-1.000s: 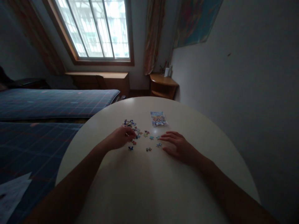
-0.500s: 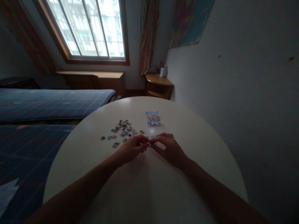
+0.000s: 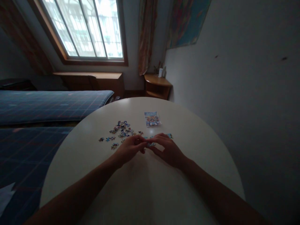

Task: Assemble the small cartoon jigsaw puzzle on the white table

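Observation:
On the round white table (image 3: 145, 190) both my hands meet over small jigsaw pieces. My left hand (image 3: 130, 148) is pinched, fingertips on a piece. My right hand (image 3: 166, 150) is also pinched, fingers on the pieces (image 3: 151, 144) between the two hands. A loose heap of coloured puzzle pieces (image 3: 120, 129) lies just left and beyond my left hand. A small printed picture card (image 3: 152, 119) lies flat on the table beyond my hands.
A bed with a blue checked cover (image 3: 42, 106) runs along the left of the table. A wall (image 3: 234, 93) stands close on the right. A wooden corner shelf (image 3: 157, 86) and a window (image 3: 86, 29) are at the back.
One second ago my hands were apart, the left at the heap and the right lying flat. They have come together over the pieces at the middle and hold there, pinched.

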The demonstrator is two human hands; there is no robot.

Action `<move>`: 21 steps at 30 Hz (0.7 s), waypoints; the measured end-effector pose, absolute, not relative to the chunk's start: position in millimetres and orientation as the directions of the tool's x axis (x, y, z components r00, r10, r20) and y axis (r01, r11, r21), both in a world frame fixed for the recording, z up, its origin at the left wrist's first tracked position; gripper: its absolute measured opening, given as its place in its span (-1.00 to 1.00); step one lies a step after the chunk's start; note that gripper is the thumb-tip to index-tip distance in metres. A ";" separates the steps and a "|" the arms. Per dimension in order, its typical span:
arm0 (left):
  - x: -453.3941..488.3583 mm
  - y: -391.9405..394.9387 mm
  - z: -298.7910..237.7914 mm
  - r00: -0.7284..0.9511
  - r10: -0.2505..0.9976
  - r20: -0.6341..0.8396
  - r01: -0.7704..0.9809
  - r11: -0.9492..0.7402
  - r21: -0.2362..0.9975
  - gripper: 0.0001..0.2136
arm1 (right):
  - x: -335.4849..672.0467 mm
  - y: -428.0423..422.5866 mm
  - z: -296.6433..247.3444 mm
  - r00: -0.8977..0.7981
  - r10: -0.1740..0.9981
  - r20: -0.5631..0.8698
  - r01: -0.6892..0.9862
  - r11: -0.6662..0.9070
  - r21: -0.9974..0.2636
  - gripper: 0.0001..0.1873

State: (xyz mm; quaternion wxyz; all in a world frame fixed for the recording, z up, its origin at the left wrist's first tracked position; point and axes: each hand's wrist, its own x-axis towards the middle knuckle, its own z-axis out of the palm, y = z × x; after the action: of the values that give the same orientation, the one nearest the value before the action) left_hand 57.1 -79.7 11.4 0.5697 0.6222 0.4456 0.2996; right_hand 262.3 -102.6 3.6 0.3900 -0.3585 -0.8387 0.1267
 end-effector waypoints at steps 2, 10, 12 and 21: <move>56.9 -80.3 13.3 0.419 0.897 -0.141 0.231 0.045 0.972 -0.73 | 262.8 -101.9 2.2 -0.451 0.694 0.561 0.487 0.718 -0.497 -0.69; 57.3 -81.5 15.7 0.435 0.886 -0.162 0.257 0.050 0.965 -0.74 | 262.8 -103.6 3.7 -0.385 0.759 0.525 0.531 0.647 -0.547 -0.73; 57.5 -81.4 15.1 0.443 0.883 -0.157 0.261 0.041 0.965 -0.74 | 262.6 -103.5 4.4 -0.382 0.763 0.521 0.540 0.642 -0.544 -0.76; 58.0 -79.4 9.2 0.492 0.867 -0.080 0.221 -0.036 0.974 -0.77 | 263.7 -99.8 1.0 -0.349 0.758 0.552 0.579 0.637 -0.509 -0.83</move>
State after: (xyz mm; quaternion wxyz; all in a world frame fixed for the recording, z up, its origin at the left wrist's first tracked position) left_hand 58.0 -79.4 9.2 0.5581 0.6592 0.4127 0.2891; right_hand 263.7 -99.8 1.0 0.3962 -0.4108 -0.8133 0.1129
